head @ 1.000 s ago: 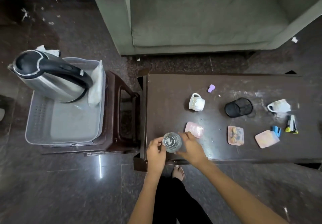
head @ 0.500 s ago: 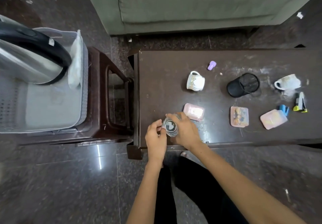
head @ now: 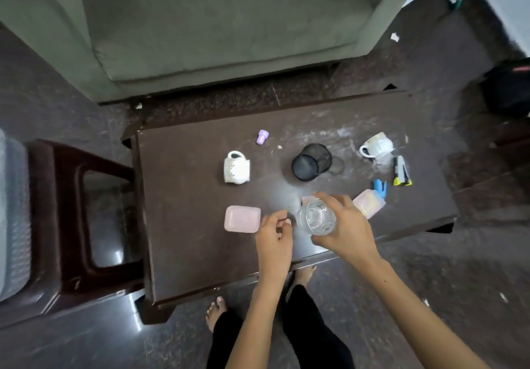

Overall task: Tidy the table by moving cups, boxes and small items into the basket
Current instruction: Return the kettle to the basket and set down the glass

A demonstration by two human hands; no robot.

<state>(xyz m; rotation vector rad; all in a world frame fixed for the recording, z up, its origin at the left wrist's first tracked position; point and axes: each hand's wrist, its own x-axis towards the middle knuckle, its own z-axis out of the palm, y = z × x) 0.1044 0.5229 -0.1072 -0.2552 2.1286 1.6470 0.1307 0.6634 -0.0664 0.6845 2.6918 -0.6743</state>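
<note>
Glass tumbler [head: 316, 217], clear, rigid, likely slippery and breakable, above surface [head: 183, 242] near its 6 o'clock edge, right hand [head: 342, 228] fingers curled round its wall; left hand [head: 274, 235] loosely curled, empty; grip mid-wall.

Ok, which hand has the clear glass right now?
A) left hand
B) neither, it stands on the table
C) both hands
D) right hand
D: the right hand curls round the clear glass above the table, while the left hand sits beside it, apart from it.
</note>
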